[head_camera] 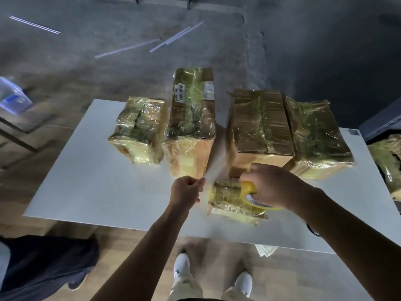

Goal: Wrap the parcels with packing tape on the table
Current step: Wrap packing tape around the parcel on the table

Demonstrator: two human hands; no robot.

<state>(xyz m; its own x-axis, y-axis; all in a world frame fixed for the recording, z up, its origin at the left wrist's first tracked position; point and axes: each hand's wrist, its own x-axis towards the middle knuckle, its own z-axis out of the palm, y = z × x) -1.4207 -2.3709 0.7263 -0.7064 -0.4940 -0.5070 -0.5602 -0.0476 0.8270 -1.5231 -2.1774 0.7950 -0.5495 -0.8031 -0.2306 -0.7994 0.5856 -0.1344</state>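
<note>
right hand (269, 185) gripping tape roll (249, 191) over small parcel (225, 200), left hand (187, 191) pinching tape end (205, 180) just left, parcel lying crosswise

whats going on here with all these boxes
A person is taping parcels at a white table. The right hand grips the tape roll over a small parcel, while the left hand pinches the end of a pulled-out strip. Four bigger parcels behind it already carry shiny tape.
</note>
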